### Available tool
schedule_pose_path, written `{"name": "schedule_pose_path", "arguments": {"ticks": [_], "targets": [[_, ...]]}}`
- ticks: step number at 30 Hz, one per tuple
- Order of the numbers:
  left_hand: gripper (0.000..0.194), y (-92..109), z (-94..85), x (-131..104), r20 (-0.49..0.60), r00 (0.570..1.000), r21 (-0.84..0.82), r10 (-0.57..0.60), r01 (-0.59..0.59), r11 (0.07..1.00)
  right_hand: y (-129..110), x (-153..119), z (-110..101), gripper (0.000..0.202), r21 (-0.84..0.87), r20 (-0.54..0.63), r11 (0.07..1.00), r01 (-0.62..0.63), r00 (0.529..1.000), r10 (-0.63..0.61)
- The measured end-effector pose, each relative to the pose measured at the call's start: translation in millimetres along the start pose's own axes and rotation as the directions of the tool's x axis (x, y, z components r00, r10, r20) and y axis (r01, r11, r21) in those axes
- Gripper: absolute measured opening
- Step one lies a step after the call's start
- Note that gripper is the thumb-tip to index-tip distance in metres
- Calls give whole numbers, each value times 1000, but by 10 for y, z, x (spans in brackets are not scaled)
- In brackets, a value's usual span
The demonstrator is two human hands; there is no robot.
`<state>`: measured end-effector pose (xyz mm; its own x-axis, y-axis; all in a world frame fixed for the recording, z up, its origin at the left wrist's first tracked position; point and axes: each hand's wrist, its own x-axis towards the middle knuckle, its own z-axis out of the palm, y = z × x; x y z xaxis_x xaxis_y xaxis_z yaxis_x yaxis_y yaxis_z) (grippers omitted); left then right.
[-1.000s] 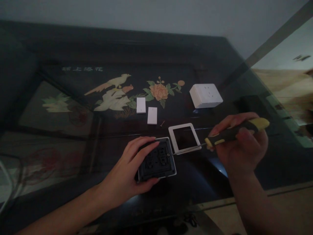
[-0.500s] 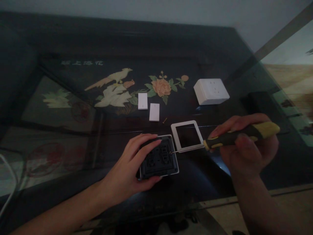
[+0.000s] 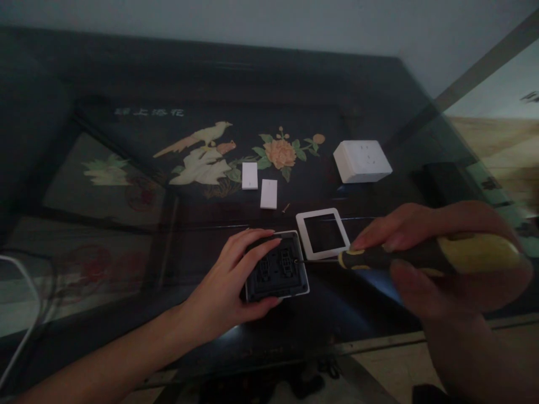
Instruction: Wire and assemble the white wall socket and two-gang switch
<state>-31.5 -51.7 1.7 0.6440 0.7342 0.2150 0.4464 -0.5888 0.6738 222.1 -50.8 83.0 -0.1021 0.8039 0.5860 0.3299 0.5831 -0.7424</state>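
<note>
My left hand (image 3: 236, 280) grips a square switch box (image 3: 275, 275) with a dark inner face and white rim, fingers over its left part and thumb along the near edge. In my right hand (image 3: 425, 264) is a yellow and black screwdriver (image 3: 396, 258), its thin shaft pointing left. The tip meets the box's inner face near its right side, at a small screw. Just right of the box lies a white square frame (image 3: 342, 233). Two white rectangular pieces (image 3: 250, 176) (image 3: 268, 194) and a small loose screw (image 3: 286, 208) lie beyond the box.
A white socket box (image 3: 362, 161) stands at the right on the dark glossy table (image 3: 295, 73), which bears a bird and flower picture. A white cable (image 3: 31, 292) hangs at the left edge. A wall rises behind.
My right hand and the screwdriver handle have swung nearer the camera and look larger, and the handle has turned. My left hand still holds the box. The view has shifted slightly.
</note>
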Motion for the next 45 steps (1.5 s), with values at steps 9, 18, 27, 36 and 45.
{"name": "schedule_pose_path", "arguments": {"ticks": [9, 18, 27, 36, 45], "targets": [[71, -14, 21, 3, -10, 1000, -23, 8, -8, 1000, -159, 332, 53, 22, -170, 395, 978, 124, 917, -47], [73, -8, 7, 22, -10, 1000, -39, 17, -17, 999, -188, 404, 67, 17, -251, 458, 949, 190, 887, -56], [72, 21, -13, 21, -5, 1000, -36, 1, -1, 999, -176, 399, 69, 21, -229, 450, 955, 188, 890, -68], [75, 25, -29, 26, 23, 1000, -17, -10, 11, 1000, -206, 464, 39, 25, -135, 570, 976, 170, 819, -64], [72, 27, -25, 20, 20, 1000, -11, 1, 0, 1000, -175, 429, 47, 16, -78, 558, 989, 123, 828, -59]]}}
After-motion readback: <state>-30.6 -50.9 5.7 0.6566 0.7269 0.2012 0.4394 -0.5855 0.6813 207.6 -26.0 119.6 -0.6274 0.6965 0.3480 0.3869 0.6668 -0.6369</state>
